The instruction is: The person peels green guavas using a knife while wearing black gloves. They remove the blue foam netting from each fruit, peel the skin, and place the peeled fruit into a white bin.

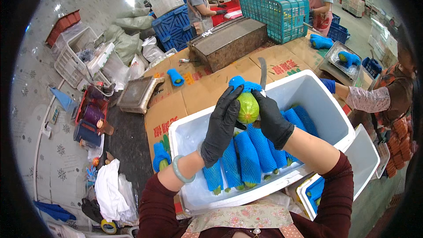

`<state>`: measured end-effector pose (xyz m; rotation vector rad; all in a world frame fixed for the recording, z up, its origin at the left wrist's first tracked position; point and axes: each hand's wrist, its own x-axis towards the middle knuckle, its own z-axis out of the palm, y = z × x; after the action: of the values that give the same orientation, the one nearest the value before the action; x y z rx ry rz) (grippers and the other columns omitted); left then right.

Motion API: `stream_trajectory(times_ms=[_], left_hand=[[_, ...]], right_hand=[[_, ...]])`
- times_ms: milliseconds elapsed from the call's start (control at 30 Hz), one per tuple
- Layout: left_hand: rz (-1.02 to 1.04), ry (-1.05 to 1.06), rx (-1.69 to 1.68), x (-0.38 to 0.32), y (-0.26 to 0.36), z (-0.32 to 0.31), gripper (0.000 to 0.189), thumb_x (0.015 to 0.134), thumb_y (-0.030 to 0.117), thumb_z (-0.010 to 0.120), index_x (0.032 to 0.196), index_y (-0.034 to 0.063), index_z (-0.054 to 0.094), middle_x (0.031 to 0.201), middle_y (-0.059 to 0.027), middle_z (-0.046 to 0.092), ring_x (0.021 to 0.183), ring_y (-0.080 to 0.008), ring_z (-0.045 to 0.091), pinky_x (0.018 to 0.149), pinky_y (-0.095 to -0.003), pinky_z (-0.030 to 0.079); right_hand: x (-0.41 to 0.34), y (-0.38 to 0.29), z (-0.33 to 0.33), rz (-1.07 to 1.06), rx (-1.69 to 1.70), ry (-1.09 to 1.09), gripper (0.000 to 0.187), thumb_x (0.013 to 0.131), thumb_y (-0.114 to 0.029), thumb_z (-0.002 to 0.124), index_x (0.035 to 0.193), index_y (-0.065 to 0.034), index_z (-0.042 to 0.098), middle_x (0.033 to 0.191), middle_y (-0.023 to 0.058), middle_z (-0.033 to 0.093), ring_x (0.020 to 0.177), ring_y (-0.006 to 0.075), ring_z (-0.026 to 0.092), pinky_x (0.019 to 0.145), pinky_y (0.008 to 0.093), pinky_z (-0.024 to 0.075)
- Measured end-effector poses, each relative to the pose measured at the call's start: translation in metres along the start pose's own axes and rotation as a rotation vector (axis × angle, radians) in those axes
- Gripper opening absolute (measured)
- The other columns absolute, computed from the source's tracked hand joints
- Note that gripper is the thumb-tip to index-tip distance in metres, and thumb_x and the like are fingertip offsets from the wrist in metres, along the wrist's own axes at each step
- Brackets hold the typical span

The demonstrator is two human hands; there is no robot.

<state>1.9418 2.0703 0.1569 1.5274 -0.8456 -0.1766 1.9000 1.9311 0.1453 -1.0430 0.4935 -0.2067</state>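
Both my hands wear black gloves and are raised over a white foam box (pixel 201 201). My left hand (pixel 219 125) holds a pale green squash (pixel 248 108) from the left, its round end towards me. A blue foam net sleeve (pixel 238 82) is bunched around the squash's far end. My right hand (pixel 276 119) touches the squash and sleeve from the right. A knife (pixel 263 71) rises from that hand, its curved blade pointing away from me; its handle is mostly hidden. Inside the box, below my hands, several squashes in blue net sleeves (pixel 248 158) lie side by side.
Cardboard (pixel 198 96) covers the table. On it stand a metal box (pixel 231 44), a teal crate (pixel 274 16) and a sleeved squash (pixel 175 77). A scale tray (pixel 342 59) holds another. A co-worker's arm (pixel 366 99) reaches in at right.
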Motion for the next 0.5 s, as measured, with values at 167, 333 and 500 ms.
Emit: stream_trajectory(times_ms=[167,333,500], left_hand=[[-0.084,-0.086,-0.160,-0.0020,0.0076,-0.0014,0.051,0.095,0.038,0.042,0.137,0.0103,0.039,0.139,-0.0092,0.039,0.112,-0.0248,0.053,0.073,-0.0337,0.057],[-0.063,-0.099,-0.212,-0.0046,0.0066,-0.0007,0.052,0.092,0.031,0.050,0.138,0.0105,0.037,0.136,-0.0116,0.041,0.107,-0.0261,0.057,0.075,-0.0345,0.057],[-0.003,-0.041,-0.067,-0.0055,0.0026,0.0039,0.058,0.080,0.005,0.062,0.134,0.0083,0.041,0.136,-0.0143,0.039,0.117,-0.0249,0.049,0.089,-0.0341,0.050]], right_hand=[[0.0021,-0.0051,-0.0027,0.098,0.017,-0.019,0.041,0.087,-0.047,0.054,0.089,-0.0063,0.054,0.064,0.0055,0.049,0.049,0.0162,0.049,0.038,0.0274,0.0353],[0.0085,-0.0024,-0.0068,0.143,0.104,-0.088,0.043,0.086,-0.049,0.055,0.083,-0.0061,0.053,0.062,0.0049,0.047,0.047,0.0134,0.046,0.037,0.0258,0.0331],[0.0085,0.0018,-0.0070,0.117,0.126,-0.107,0.042,0.087,-0.048,0.054,0.084,-0.0058,0.054,0.061,0.0051,0.047,0.047,0.0139,0.048,0.037,0.0259,0.0349]])
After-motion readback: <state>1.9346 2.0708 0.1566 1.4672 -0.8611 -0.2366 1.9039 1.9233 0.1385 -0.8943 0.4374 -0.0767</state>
